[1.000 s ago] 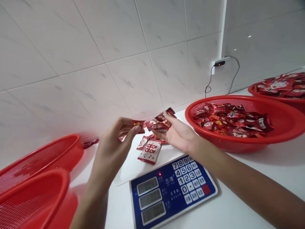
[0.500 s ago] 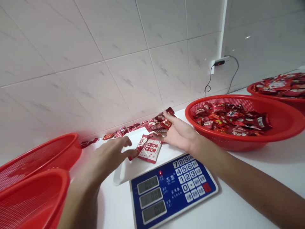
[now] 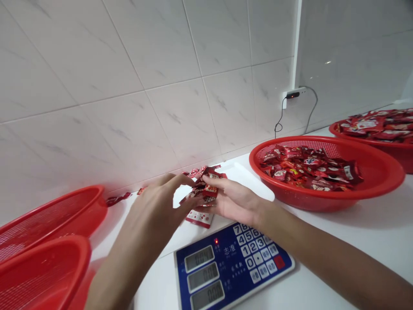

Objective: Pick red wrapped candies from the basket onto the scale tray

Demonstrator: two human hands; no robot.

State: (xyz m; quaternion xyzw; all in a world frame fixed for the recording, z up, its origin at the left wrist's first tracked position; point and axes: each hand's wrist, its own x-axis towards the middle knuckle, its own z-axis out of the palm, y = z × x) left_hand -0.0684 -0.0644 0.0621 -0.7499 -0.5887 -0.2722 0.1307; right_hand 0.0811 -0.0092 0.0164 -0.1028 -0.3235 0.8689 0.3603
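Both my hands meet above the white scale pan, gripping a loose bunch of red candy packets (image 3: 205,189) between them. My left hand (image 3: 160,201) pinches the bunch from the left. My right hand (image 3: 234,201) reaches in from the right, its fingers against the packets. Beneath the hands, a flat red-and-white printed packet (image 3: 200,218) lies partly hidden on the pan. The pan belongs to a digital scale (image 3: 232,267) with a blue keypad and several readouts.
A red mesh basket of candy packets (image 3: 327,200) stands right of the scale, and another (image 3: 371,145) stands behind it. Two red mesh baskets (image 3: 54,211) lie at the left. Loose packets (image 3: 196,172) line the tiled wall. A cabled socket (image 3: 292,95) is mounted above.
My left hand has moved from the pan up to the bunch, and both hands now hold it together. The packets that lay on the pan and along the wall are mostly gathered up.
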